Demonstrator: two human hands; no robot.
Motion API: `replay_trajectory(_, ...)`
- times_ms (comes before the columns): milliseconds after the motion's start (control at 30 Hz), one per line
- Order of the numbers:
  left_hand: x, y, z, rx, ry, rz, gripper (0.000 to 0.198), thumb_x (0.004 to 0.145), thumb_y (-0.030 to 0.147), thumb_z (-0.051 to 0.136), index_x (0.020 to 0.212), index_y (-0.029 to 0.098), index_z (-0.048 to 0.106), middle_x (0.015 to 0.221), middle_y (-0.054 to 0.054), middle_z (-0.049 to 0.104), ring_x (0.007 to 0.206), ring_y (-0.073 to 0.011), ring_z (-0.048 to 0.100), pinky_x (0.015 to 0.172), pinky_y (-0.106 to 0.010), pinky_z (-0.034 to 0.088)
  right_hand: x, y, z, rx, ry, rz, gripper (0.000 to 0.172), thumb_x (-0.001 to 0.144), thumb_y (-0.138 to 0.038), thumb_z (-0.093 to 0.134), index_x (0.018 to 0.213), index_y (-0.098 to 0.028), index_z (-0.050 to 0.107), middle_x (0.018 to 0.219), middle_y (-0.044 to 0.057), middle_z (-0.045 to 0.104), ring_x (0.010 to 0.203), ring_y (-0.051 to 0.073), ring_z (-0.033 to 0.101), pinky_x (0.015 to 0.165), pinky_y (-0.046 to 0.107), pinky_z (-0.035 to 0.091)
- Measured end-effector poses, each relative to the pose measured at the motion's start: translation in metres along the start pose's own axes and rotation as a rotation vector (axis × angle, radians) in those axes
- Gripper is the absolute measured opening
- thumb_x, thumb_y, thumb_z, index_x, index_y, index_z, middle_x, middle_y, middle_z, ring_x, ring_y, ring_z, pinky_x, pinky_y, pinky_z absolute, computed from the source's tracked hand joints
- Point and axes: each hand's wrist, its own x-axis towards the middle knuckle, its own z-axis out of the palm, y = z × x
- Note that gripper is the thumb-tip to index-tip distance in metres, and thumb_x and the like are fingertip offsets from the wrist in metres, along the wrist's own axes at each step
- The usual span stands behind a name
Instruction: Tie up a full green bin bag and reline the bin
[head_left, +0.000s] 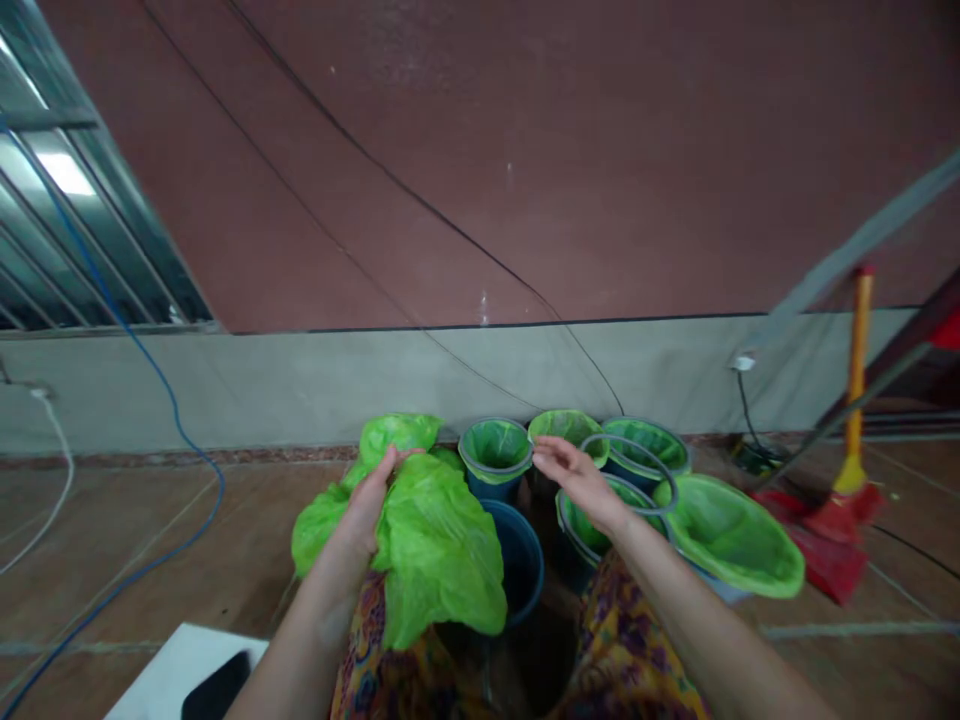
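My left hand lies on a bright green plastic bag, fingers curled over its top edge, gripping it. The bag drapes over a dark blue bucket in front of my knees. My right hand holds a thin grey ring pinched in its fingers, above a green-lined bucket. Three more blue buckets lined with green bags stand in a row just behind, by the wall.
A tilted bucket with a green liner lies at right. A red broom with an orange handle leans further right. A blue cable and a white cable run along the floor at left. A white object sits at bottom left.
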Motion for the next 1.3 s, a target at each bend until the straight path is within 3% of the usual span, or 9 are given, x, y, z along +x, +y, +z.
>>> replay_trajectory(67, -0.009, -0.002, 0.017, 0.032, -0.124, -0.023, 0.049, 0.077, 0.056, 0.06, 0.102, 0.015, 0.07, 0.09, -0.01, 0.074, 0.089, -0.027, 0.069, 0.077, -0.036, 0.054, -0.013, -0.004, 0.02, 0.004, -0.208, -0.061, 0.063, 0.07, -0.044, 0.072, 0.128, -0.026, 0.054, 0.135, 0.008, 0.053, 0.116, 0.021, 0.054, 0.092, 0.035, 0.046)
replay_trajectory(167, -0.021, -0.005, 0.037, 0.128, -0.235, -0.008, 0.049, 0.073, 0.055, 0.065, 0.101, 0.015, 0.071, 0.092, -0.01, 0.073, 0.093, -0.028, 0.067, 0.079, -0.037, 0.053, -0.029, -0.006, 0.052, -0.034, -0.391, -0.142, 0.062, 0.069, -0.031, 0.072, 0.129, -0.027, 0.054, 0.126, 0.004, 0.061, 0.114, 0.02, 0.056, 0.094, 0.035, 0.045)
replay_trajectory(300, -0.032, -0.008, 0.038, 0.379, -0.393, 0.102, 0.049, 0.06, 0.029, 0.078, 0.107, 0.018, 0.069, 0.096, -0.007, 0.073, 0.091, -0.0244, 0.067, 0.079, -0.033, 0.051, -0.033, -0.003, 0.064, 0.02, -0.164, -0.071, 0.022, 0.074, -0.026, 0.056, 0.09, -0.018, 0.07, 0.077, 0.0, 0.069, 0.07, 0.015, 0.061, 0.068, 0.028, 0.049)
replay_trajectory(467, -0.025, -0.012, 0.011, 0.889, -0.351, 0.215, 0.027, 0.06, 0.018, 0.067, 0.086, 0.018, 0.075, 0.075, -0.001, 0.072, 0.068, -0.0203, 0.065, 0.063, -0.028, 0.05, -0.029, -0.008, 0.025, 0.038, -0.04, -0.011, 0.022, 0.069, -0.034, 0.063, 0.077, -0.016, 0.071, 0.068, 0.0, 0.067, 0.058, 0.014, 0.057, 0.056, 0.024, 0.044)
replay_trajectory(633, -0.015, -0.006, -0.012, 1.002, -0.246, 0.25, 0.02, 0.063, 0.023, 0.062, 0.078, 0.018, 0.074, 0.071, 0.0, 0.072, 0.062, -0.0181, 0.063, 0.059, -0.026, 0.047, -0.026, -0.008, -0.02, -0.185, -0.016, -0.086, 0.033, 0.073, -0.047, 0.063, 0.069, -0.016, 0.071, 0.059, -0.002, 0.062, 0.054, 0.012, 0.051, 0.053, 0.023, 0.038)
replay_trajectory(767, -0.012, 0.003, -0.022, 0.955, -0.149, 0.215, 0.014, 0.06, 0.029, 0.067, 0.068, 0.019, 0.071, 0.063, 0.0, 0.07, 0.058, -0.017, 0.06, 0.055, -0.024, 0.045, -0.022, -0.001, -0.048, -0.286, 0.033, -0.111, 0.038, 0.076, -0.051, 0.06, 0.067, -0.016, 0.071, 0.057, -0.003, 0.059, 0.053, 0.011, 0.049, 0.052, 0.023, 0.037)
replay_trajectory(933, -0.003, 0.002, -0.033, 0.703, 0.008, 0.181, 0.028, 0.057, 0.038, 0.071, 0.074, 0.017, 0.07, 0.063, -0.002, 0.07, 0.054, -0.0151, 0.058, 0.054, -0.025, 0.044, -0.016, 0.009, -0.077, -0.285, 0.153, -0.091, 0.042, 0.076, -0.056, 0.059, 0.072, -0.015, 0.072, 0.064, 0.0, 0.065, 0.057, 0.015, 0.054, 0.054, 0.025, 0.04)
replay_trajectory(1100, 0.008, -0.008, -0.043, 0.534, 0.151, 0.229, 0.027, 0.053, 0.032, 0.07, 0.075, 0.016, 0.069, 0.068, -0.002, 0.07, 0.059, -0.0127, 0.06, 0.059, -0.024, 0.048, -0.014, 0.026, -0.1, -0.378, 0.239, -0.1, 0.046, 0.079, -0.056, 0.053, 0.077, -0.014, 0.072, 0.067, 0.003, 0.066, 0.061, 0.018, 0.056, 0.057, 0.028, 0.044)
replay_trajectory(1300, 0.009, -0.019, -0.036, 0.465, 0.183, 0.286, 0.028, 0.054, 0.033, 0.07, 0.075, 0.015, 0.068, 0.069, -0.002, 0.069, 0.062, -0.0131, 0.059, 0.059, -0.024, 0.048, -0.019, 0.039, -0.103, -0.752, 0.386, -0.156, 0.033, 0.082, -0.027, 0.047, 0.103, -0.016, 0.07, 0.103, 0.012, 0.069, 0.097, 0.026, 0.061, 0.09, 0.041, 0.045)
